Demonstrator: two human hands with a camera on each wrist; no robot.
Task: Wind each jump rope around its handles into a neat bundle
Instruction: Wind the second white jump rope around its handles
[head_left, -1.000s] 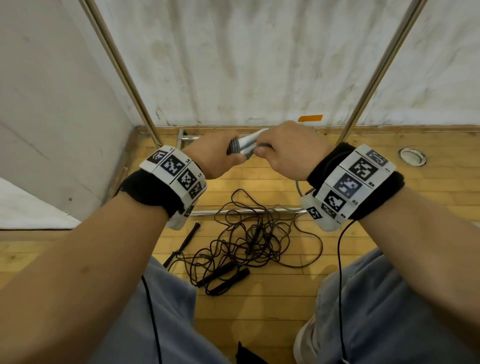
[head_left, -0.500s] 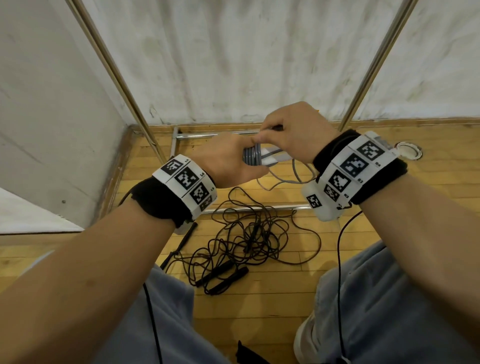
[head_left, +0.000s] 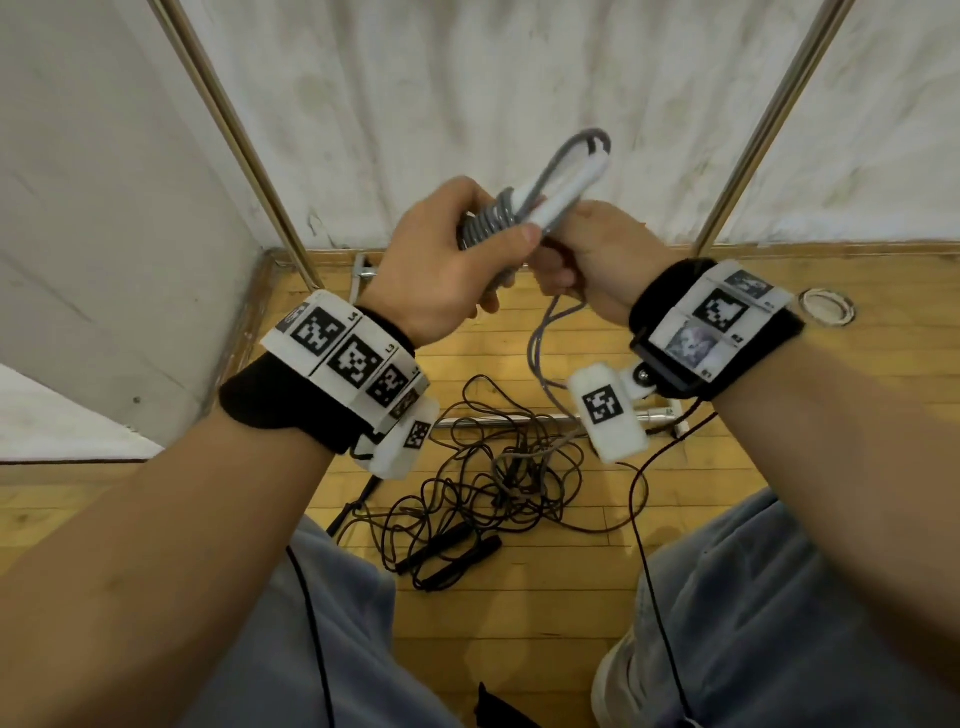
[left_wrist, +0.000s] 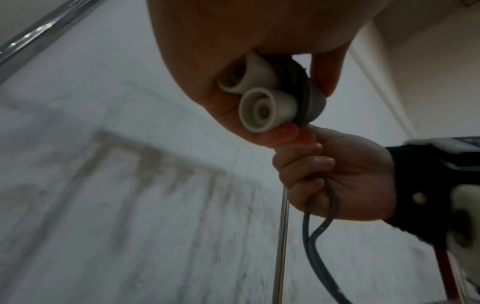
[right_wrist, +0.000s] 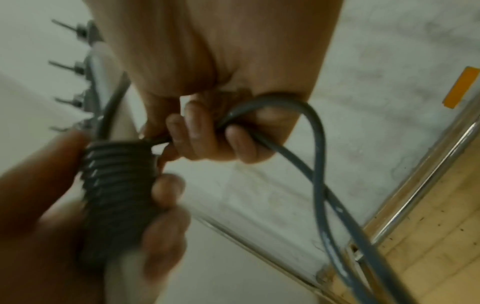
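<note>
L hand (head_left: 441, 270) grips paired white plastic handles (left_wrist: 257, 98) w/ grey cord coils (right_wrist: 116, 174); R hand (right_wrist: 207, 131) clenches loose cord beside coils. L wrist view only: hollow handle ends below grip.

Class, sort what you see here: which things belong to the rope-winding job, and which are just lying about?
Part of the job:
- white handles, gripped by the left hand
- grey rope coiled round them, its loose end gripped by the right hand
- tangled black ropes on the floor, not yet wound

Just lying about:
- metal frame poles
- round floor fitting
</note>
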